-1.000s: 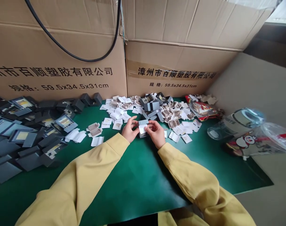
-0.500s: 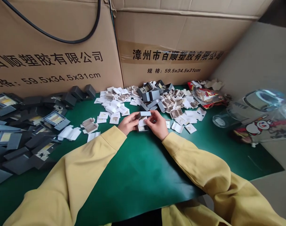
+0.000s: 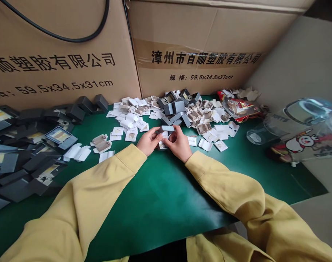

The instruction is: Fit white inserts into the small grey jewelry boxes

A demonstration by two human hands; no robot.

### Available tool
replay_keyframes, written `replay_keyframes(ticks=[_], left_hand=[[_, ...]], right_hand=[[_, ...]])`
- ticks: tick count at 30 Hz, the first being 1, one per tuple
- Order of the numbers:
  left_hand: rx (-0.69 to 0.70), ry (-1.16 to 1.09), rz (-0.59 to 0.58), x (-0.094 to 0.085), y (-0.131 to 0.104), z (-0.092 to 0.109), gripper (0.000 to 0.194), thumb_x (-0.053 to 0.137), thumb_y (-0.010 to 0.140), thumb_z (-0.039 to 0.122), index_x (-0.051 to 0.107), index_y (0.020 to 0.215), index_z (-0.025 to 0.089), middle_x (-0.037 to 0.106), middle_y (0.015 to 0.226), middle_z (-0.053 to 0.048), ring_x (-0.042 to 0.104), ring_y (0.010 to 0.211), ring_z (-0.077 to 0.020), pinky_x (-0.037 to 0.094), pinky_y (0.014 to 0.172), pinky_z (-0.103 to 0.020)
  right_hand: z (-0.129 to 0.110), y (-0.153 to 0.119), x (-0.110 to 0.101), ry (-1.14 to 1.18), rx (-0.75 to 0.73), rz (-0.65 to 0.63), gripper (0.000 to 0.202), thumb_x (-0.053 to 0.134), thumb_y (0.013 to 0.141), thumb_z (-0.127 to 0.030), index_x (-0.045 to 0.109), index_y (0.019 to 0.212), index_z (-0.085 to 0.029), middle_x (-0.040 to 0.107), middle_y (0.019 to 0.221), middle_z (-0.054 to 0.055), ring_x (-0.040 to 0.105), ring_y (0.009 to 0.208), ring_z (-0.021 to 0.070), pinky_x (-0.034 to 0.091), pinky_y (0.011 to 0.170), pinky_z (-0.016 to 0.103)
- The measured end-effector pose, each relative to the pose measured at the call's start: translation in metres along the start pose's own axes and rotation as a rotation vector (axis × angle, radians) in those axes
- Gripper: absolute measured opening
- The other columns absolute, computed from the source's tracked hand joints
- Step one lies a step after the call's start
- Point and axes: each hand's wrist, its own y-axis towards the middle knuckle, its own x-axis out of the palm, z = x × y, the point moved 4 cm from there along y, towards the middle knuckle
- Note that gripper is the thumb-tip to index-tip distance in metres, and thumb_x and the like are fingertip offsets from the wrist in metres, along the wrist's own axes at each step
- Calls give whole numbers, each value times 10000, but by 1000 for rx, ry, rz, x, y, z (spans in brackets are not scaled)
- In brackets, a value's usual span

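Between my hands, over the middle of the green table, is a small dark grey box (image 3: 166, 128) with a white folded card piece (image 3: 163, 136) at its front. My left hand (image 3: 149, 141) is closed around the box's left side, thumb on the white piece. My right hand (image 3: 179, 144) pinches at the right side, its thumb and fingertips on the white card. The fingers hide part of both. Just behind lie several similar grey boxes (image 3: 174, 107) among white card inserts (image 3: 131, 120).
Many grey boxes (image 3: 60, 137) are heaped on the left of the green table (image 3: 149, 203). Cardboard cartons (image 3: 204, 32) stand along the back. To the right are a red snack packet (image 3: 241, 107) and a clear plastic cup (image 3: 280, 122). More card inserts (image 3: 205, 129) lie back right.
My right thumb and fingers have moved slightly left and in over the white piece, covering more of it. The camera view has shifted a little.
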Motion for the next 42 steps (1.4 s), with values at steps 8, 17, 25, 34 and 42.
replay_keyframes(ticks=[8, 17, 25, 34, 42], left_hand=[[25, -13, 91, -5, 0, -1, 438, 588, 726, 388, 494, 1098, 177, 634, 830, -43, 597, 715, -153, 468, 554, -216], [-83, -204, 158, -2, -3, 4, 341, 611, 689, 316, 523, 992, 187, 630, 844, -29, 581, 712, -137, 468, 565, -214], [-94, -175, 287, -2, 1, 1, 312, 638, 638, 292, 531, 909, 181, 614, 740, -2, 557, 610, -117, 437, 518, -209], [-18, -70, 408, -7, 7, -4, 213, 584, 660, 277, 579, 846, 172, 618, 682, -1, 562, 622, -125, 426, 550, -208], [28, -79, 440, -9, 9, -6, 196, 568, 641, 230, 607, 826, 180, 645, 752, -12, 597, 726, -158, 461, 644, -244]], right_hand=[[-31, -19, -11, -281, -466, 41, 148, 429, 860, -298, 509, 919, -188, 567, 802, 41, 494, 729, 146, 405, 664, 269], [-29, -21, 7, -764, -683, -200, 369, 377, 883, -432, 582, 1033, -164, 593, 1002, 97, 431, 923, 231, 298, 719, 367], [-26, -21, 10, -774, -654, -243, 372, 340, 906, -399, 554, 1106, -169, 596, 1065, 82, 439, 888, 208, 287, 690, 347], [-21, -22, 16, -774, -642, -254, 348, 349, 909, -362, 528, 1148, -183, 583, 1093, 74, 463, 870, 192, 331, 688, 323], [-24, -23, 17, -784, -633, -249, 344, 341, 909, -369, 529, 1133, -187, 570, 1098, 77, 474, 856, 182, 365, 699, 310]])
